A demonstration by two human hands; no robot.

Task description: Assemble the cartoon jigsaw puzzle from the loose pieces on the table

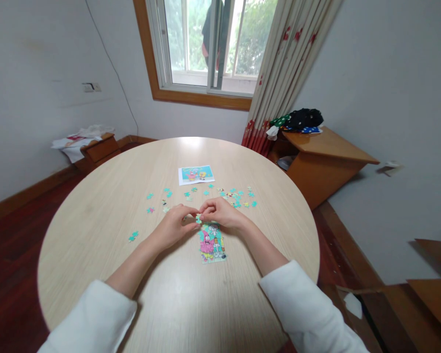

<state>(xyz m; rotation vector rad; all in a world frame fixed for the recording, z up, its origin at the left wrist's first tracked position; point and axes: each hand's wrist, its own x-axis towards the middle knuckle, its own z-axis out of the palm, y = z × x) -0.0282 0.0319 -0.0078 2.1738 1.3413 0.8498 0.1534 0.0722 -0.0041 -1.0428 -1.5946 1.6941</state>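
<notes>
A partly built cartoon jigsaw [212, 245] lies on the round light-wood table [95, 215]. My left hand [174, 225] and my right hand [220, 212] meet just above its top left corner. Both pinch a small teal puzzle piece [198, 219] between their fingertips. Several loose teal pieces [238, 197] are scattered beyond my hands, and a few more [133, 236] lie to the left. A printed reference picture [196, 174] rests further back on the table.
A wooden side cabinet [323, 162] with dark clothes on it stands at the right by the curtain [279, 73]. A low wooden box [97, 147] with papers sits at the left wall. Brown cardboard [419, 299] lies on the floor at right.
</notes>
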